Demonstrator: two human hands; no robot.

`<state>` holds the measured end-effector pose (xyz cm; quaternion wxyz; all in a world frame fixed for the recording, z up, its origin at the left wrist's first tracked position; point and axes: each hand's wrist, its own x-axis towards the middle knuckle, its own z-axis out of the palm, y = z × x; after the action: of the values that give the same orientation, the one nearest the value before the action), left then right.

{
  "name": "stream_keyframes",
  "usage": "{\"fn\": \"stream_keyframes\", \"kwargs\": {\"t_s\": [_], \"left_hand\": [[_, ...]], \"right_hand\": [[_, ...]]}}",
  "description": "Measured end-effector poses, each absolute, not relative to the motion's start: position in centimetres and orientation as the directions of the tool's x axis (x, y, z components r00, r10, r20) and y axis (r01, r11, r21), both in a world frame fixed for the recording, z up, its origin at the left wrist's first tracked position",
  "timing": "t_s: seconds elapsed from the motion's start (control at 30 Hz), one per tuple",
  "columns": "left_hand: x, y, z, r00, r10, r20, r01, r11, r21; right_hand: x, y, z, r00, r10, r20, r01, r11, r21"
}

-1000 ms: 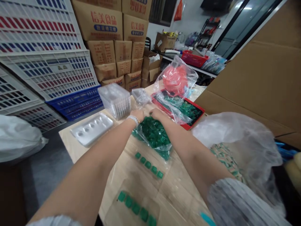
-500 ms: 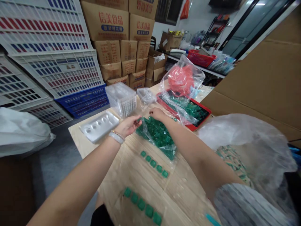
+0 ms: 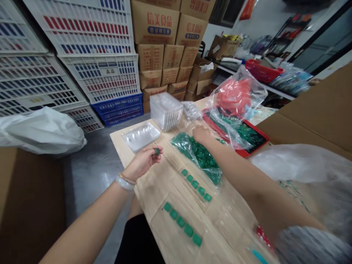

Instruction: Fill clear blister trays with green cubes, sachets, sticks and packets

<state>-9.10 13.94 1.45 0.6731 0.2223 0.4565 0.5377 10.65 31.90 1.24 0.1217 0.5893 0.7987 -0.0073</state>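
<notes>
Between the thumb and fingers of my left hand is a small dark green piece, off the left side of the table near the white tray. My right hand is curled at the far edge of a plastic bag of green cubes; whatever its fingers hold is hidden. Two rows of green cubes lie on the wooden table: a farther row just before the bag and a nearer row toward me.
Behind the tray stands a stack of clear plastic trays. A red-rimmed tray with green pieces and plastic bags lies at the back right. Large cardboard borders the right side; crates and cartons are stacked beyond.
My left hand has drawn away from the bag, back and to the left, with a green piece now visible in its fingers. My right hand remains at the bag. The camera has turned left.
</notes>
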Motion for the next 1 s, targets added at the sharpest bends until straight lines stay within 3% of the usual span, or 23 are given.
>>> {"fn": "stream_keyframes", "kwargs": {"t_s": [0.13,0.23,0.3,0.37,0.43,0.5,0.6,0.73,0.9,1.0], "left_hand": [[-12.2,10.4,-0.3,-0.189,0.933,-0.305,-0.211,0.265,0.941],[-13.0,8.9,-1.9,-0.326,0.938,-0.115,0.205,0.189,0.96],[-12.8,8.6,-2.8,-0.323,0.941,0.097,0.436,0.056,0.898],[-12.4,8.6,-3.4,-0.239,0.941,0.239,0.578,-0.06,0.814],[-12.2,8.7,-3.8,-0.149,0.942,0.301,0.655,-0.134,0.743],[-12.1,8.7,-4.2,-0.077,0.933,0.35,0.71,-0.195,0.676],[-12.1,8.7,-4.6,-0.023,0.915,0.403,0.771,-0.241,0.59],[-12.0,8.6,-4.8,-0.029,0.899,0.438,0.811,-0.235,0.536],[-12.2,8.2,-4.5,-0.247,0.858,0.45,0.684,-0.175,0.709],[-12.4,7.5,-3.9,-0.306,0.872,0.382,0.577,-0.15,0.803]], "right_hand": [[10.9,28.9,2.3,-0.303,0.945,0.122,0.949,0.287,0.128],[10.9,26.4,2.7,-0.275,0.946,0.174,0.961,0.278,0.007],[10.2,24.4,2.6,-0.28,0.952,0.128,0.93,0.302,-0.21],[8.9,21.8,2.1,-0.327,0.945,0.025,0.791,0.288,-0.539],[7.1,19.0,1.3,-0.411,0.9,-0.142,0.565,0.129,-0.815],[5.2,16.4,0.2,-0.471,0.844,-0.256,0.382,-0.067,-0.922],[2.7,13.9,-1.7,-0.472,0.841,-0.264,0.23,-0.172,-0.958],[0.9,13.1,-4.2,-0.402,0.891,-0.209,0.229,-0.124,-0.966],[0.7,13.4,-5.0,-0.36,0.933,0.012,0.374,0.156,-0.914],[0.8,13.3,-4.3,-0.402,0.903,0.153,0.405,0.325,-0.855]]}}
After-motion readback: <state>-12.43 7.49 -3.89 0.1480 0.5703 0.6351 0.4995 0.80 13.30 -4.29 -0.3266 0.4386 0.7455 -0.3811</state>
